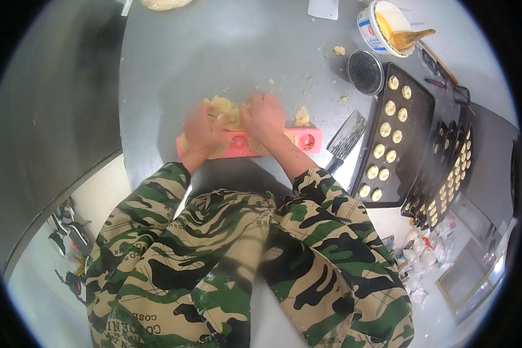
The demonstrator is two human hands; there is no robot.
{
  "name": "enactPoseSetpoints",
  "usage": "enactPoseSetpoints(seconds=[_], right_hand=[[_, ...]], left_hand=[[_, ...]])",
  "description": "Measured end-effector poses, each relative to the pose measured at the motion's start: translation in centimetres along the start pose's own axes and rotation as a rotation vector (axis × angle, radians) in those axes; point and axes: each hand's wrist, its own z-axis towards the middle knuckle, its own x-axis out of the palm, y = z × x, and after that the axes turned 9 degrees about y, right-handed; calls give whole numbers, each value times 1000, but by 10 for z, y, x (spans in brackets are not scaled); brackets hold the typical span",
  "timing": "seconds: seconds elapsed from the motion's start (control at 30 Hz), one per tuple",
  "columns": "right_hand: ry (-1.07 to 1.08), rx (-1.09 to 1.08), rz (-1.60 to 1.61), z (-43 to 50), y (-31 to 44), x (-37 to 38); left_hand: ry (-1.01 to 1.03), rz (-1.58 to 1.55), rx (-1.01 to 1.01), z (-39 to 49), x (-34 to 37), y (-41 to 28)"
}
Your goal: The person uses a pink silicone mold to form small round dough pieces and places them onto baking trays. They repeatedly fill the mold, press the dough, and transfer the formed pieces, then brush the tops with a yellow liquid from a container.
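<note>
A long pink mould [237, 146] with round patterned cavities lies across the table in front of me. Pale yellow dough [226, 111] is heaped along its far edge, and more dough covers some of the cavities. My left hand [203, 130], blurred by motion, is over the mould's left part with its fingers at the dough. Fingers curled, my right hand [264, 116] meets the heap's right side; what lies under its palm is hidden. The cavity at the mould's right end shows only crumbs. A small dough lump [302, 116] sits just beyond that end.
Right of the mould lies a broad-bladed scraper [347, 135] with a dark handle. A black baking tray [411, 143] holds two rows of round dough pieces; more filled trays [450, 174] stand farther right. Beyond are a round dark-topped container [365, 72] and a white tub [374, 32] with a wooden-handled brush [411, 39].
</note>
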Motion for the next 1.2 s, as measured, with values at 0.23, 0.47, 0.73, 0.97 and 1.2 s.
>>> enactPoseSetpoints(seconds=[0.23, 0.47, 0.73, 0.97, 1.2], right_hand=[[-97, -142, 85, 1, -15, 15], [40, 116, 61, 25, -16, 16], [-373, 218, 532, 2, -35, -31], [-448, 216, 644, -93, -85, -82], [-499, 54, -29, -117, -120, -12]], left_hand=[[427, 353, 717, 69, -37, 38], [376, 208, 957, 66, -19, 49], [329, 334, 971, 65, -16, 48], [56, 94, 543, 40, -21, 15], [-166, -319, 325, -35, 27, -52]])
